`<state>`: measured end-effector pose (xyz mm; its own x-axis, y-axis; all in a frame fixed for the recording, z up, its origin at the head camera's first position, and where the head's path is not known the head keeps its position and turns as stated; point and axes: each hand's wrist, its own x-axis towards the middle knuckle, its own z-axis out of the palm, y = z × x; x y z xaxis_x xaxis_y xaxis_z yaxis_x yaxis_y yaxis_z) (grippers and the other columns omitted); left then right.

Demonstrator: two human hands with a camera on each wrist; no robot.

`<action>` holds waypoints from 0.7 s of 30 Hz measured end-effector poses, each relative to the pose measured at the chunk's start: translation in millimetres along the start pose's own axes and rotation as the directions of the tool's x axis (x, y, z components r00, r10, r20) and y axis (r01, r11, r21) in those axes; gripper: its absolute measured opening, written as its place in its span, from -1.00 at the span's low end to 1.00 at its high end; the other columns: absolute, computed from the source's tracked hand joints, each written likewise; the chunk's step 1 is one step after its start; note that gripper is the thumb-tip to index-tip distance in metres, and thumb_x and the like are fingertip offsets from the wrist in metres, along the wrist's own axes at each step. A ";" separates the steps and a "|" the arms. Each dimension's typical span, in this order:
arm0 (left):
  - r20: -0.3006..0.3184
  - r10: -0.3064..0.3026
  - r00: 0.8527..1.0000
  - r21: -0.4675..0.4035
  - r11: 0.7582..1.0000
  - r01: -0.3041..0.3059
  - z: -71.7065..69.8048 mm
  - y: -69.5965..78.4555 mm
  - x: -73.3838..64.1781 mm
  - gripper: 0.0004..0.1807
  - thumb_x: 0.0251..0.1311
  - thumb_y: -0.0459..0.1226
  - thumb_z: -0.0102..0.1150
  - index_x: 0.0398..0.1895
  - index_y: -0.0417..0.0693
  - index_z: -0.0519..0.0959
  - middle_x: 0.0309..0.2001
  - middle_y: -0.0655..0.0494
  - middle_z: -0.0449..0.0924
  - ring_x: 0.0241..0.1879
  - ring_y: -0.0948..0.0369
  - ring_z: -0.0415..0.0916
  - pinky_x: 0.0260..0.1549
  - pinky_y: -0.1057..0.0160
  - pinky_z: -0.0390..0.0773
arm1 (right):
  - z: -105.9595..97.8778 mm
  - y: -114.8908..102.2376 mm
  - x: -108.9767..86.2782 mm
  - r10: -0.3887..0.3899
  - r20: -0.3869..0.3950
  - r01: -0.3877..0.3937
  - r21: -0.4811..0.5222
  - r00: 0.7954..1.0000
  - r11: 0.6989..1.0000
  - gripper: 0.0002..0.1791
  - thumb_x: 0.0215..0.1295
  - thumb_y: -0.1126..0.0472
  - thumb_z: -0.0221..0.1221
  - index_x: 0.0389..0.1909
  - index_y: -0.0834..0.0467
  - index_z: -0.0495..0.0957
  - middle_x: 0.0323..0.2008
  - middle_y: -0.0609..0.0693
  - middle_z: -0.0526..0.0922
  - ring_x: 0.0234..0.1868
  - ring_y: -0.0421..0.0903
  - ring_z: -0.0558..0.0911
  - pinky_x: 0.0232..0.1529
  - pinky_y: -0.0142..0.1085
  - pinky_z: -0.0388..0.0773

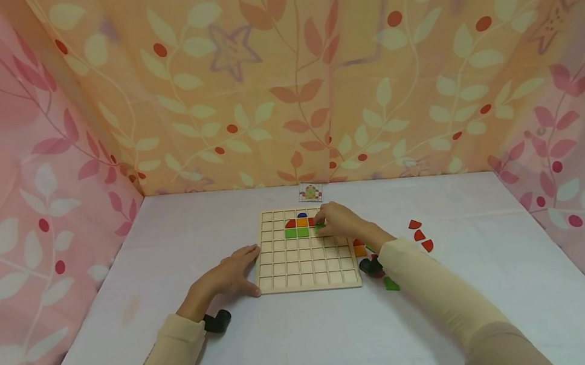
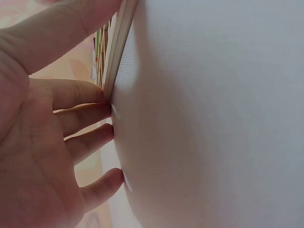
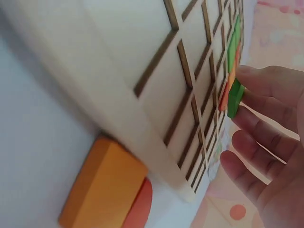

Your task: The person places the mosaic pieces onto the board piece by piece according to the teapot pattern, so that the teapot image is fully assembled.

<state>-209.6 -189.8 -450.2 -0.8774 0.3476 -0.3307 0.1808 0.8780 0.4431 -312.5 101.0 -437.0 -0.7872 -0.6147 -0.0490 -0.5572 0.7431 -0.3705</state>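
A wooden grid board [image 1: 302, 264] lies on the white table. My left hand [image 1: 231, 272] rests against its left edge, fingers fairly straight and thumb near the lower corner; in the left wrist view the fingertips [image 2: 107, 110] touch the board's side and the cloth. Over the upper right of the board, my right hand [image 1: 342, 220] pinches a green block [image 3: 235, 98] between thumb and fingers. Beside it in the grid sit a blue half-round block [image 1: 302, 215], an orange square block [image 1: 302, 222], red blocks [image 1: 291, 224] and green square blocks [image 1: 297, 232].
Behind the board lies a small picture card [image 1: 311, 192]. To the right are several red quarter-round blocks [image 1: 419, 235], an orange block [image 3: 102, 183] close to the board's edge and a green block [image 1: 391, 283]. Patterned curtains [image 1: 302, 84] enclose the table.
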 end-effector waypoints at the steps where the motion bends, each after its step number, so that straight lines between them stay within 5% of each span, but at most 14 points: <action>1: 0.000 0.001 1.000 0.001 1.000 -0.001 0.0 -0.2 0.0 0.11 -0.06 -0.11 0.50 0.52 -0.14 0.06 0.56 -0.09 -0.03 0.54 -0.10 -0.10 0.43 -0.23 0.03 | 1.7 0.0 2.0 -0.001 0.002 0.001 -0.006 1.000 1.000 -0.75 0.18 0.18 0.34 -0.14 0.20 0.72 -0.24 0.04 0.67 -0.21 -0.07 0.55 -0.04 -0.18 0.55; 21: -0.004 0.005 1.000 -0.015 1.000 -0.005 1.1 -0.1 -0.4 0.10 -0.06 -0.13 0.50 0.52 -0.15 0.06 0.55 -0.10 -0.03 0.53 -0.12 -0.09 0.42 -0.23 0.06 | 3.9 -5.1 10.0 -0.007 0.014 0.007 -0.011 1.000 1.000 -0.79 0.18 0.17 0.33 -0.19 0.16 0.73 -0.28 0.01 0.63 -0.24 -0.08 0.50 -0.13 -0.23 0.51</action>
<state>-208.8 -189.7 -451.1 -0.8785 0.3502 -0.3249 0.1785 0.8715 0.4568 -316.5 90.0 -439.3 -0.7795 -0.6235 -0.0598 -0.5654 0.7416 -0.3610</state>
